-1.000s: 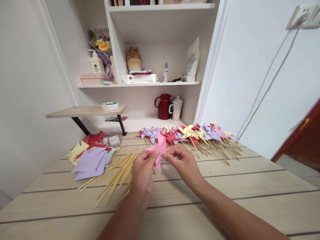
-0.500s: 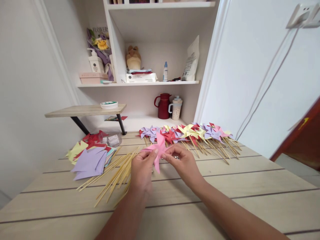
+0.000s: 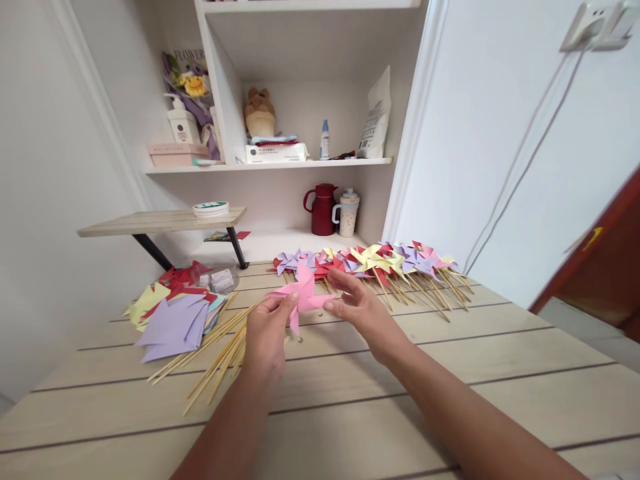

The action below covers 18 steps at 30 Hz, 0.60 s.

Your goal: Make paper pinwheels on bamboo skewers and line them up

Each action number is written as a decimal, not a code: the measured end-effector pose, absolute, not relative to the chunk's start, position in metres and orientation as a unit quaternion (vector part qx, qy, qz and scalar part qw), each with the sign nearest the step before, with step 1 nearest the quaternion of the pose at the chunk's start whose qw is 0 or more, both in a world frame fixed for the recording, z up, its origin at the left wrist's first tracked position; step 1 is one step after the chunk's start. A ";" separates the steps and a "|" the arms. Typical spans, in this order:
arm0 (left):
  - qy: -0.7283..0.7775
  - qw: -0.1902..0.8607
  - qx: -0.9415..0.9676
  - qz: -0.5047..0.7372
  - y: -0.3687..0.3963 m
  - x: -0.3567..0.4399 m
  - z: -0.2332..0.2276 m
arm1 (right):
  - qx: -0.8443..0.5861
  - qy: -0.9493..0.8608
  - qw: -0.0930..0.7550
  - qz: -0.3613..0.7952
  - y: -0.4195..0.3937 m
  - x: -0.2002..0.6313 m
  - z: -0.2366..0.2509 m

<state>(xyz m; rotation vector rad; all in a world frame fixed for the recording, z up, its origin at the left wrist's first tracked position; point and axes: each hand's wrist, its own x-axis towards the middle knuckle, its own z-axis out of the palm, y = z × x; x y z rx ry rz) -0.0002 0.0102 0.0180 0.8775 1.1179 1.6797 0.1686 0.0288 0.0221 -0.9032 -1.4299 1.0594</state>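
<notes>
Both hands hold a pink paper pinwheel [image 3: 301,293] above the wooden table [image 3: 450,373]. My left hand [image 3: 267,333] pinches its left blade between thumb and forefinger. My right hand [image 3: 357,308] grips the right blade, with its other fingers spread. A small pin or bead [image 3: 300,339] lies on the table just below the pinwheel. Loose bamboo sticks [image 3: 220,353] lie fanned out under and left of my left hand.
A row of finished pinwheels on sticks [image 3: 380,263] lies at the table's far edge. Stacked purple, yellow and red paper squares [image 3: 173,313] sit at the left, beside a clear plastic packet [image 3: 220,280]. Behind are shelves with a red jug [image 3: 321,210], a mug [image 3: 347,213] and a small raised shelf [image 3: 160,221].
The view has shifted a little, so everything sits slightly lower left. My right fingers have spread apart on the pinwheel. A small pin now shows on the table below it.
</notes>
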 end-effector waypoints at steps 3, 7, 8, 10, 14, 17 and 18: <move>0.453 0.452 0.377 0.670 0.009 0.003 0.018 | -0.375 -0.604 0.519 0.474 0.027 0.166 0.023; 0.464 0.438 0.414 0.649 0.007 0.005 0.017 | -0.350 -0.637 0.500 0.470 0.026 0.165 0.023; 0.467 0.432 0.423 0.645 0.006 0.006 0.017 | -0.345 -0.645 0.496 0.468 0.026 0.165 0.023; 0.466 0.424 0.441 0.639 0.005 0.008 0.017 | -0.345 -0.656 0.487 0.462 0.026 0.164 0.021; 0.462 0.425 0.458 0.629 0.004 0.011 0.019 | -0.358 -0.655 0.486 0.454 0.028 0.164 0.017; 0.466 0.425 0.461 0.624 0.003 0.012 0.019 | -0.352 -0.651 0.486 0.465 0.029 0.164 0.015; 0.467 0.425 0.462 0.623 0.003 0.012 0.019 | -0.350 -0.649 0.486 0.469 0.029 0.164 0.014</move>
